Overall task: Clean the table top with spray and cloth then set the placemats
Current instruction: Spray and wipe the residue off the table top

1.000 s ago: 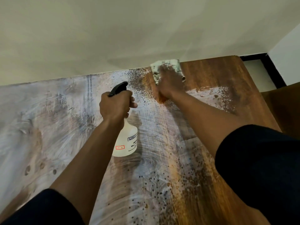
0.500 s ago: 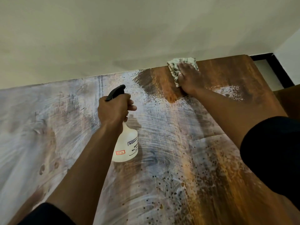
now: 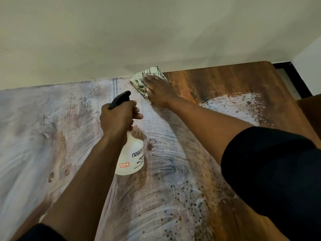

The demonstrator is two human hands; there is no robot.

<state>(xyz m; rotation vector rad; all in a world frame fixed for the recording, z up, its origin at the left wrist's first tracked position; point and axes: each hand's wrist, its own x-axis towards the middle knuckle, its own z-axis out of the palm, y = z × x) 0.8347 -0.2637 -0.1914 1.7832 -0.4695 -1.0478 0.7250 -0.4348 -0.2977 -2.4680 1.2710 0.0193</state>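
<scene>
- Table top [image 3: 225, 87] of brown wood runs along a pale wall, mostly filmed with whitish smears.
- Spray bottle [image 3: 131, 159] stands mid-table; the left hand [image 3: 118, 119] has its fingers curled round the neck.
- Cloth [image 3: 149, 75] lies at the far edge, pressed flat by the right hand [image 3: 159, 91], fingers straight, slightly spread.

Single head-worn view, looking forward and down, close over table top [image 3: 217, 87]

1. Both arms are bare from the wrist to above the elbow.
2. A short black sleeve [image 3: 271, 173] covers the right upper arm.
3. A matching black sleeve [image 3: 41, 233] shows at the left upper arm, cut off by the frame's lower edge.
</scene>
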